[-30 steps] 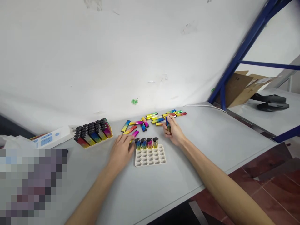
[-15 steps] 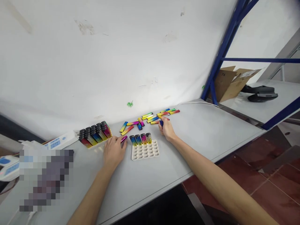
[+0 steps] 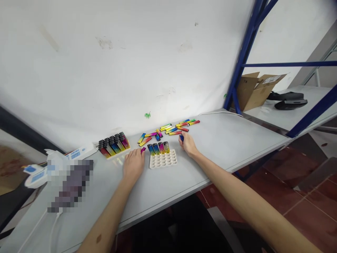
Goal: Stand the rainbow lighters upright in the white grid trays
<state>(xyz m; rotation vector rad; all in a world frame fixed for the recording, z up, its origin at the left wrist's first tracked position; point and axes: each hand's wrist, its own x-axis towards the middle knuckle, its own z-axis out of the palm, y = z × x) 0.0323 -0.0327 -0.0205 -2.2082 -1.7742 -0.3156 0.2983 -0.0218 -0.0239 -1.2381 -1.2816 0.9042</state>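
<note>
In the head view my left hand (image 3: 133, 163) rests on the table, its fingers closed around a magenta lighter (image 3: 143, 150) whose end pokes out. My right hand (image 3: 189, 144) is shut on a dark blue lighter (image 3: 181, 138), mostly hidden by the fingers. Between my hands lies a white tray (image 3: 163, 161) with rows of slots. Several lighters (image 3: 158, 149) stand upright in its far row; the nearer slots hold nothing. Loose multicoloured lighters (image 3: 172, 131) lie scattered beyond the tray, close to the wall.
Left of my left hand stands a second tray packed with upright lighters (image 3: 113, 146). Power strips (image 3: 79, 152) and a pixelated item (image 3: 72, 184) lie at the left. A blue metal frame (image 3: 240, 59) rises at the right, with a cardboard box (image 3: 256, 91) behind it.
My right hand has drawn back from the loose lighters toward me with the blue lighter in it. My left hand keeps the magenta lighter beside the tray. The camera view has shifted somewhat.
</note>
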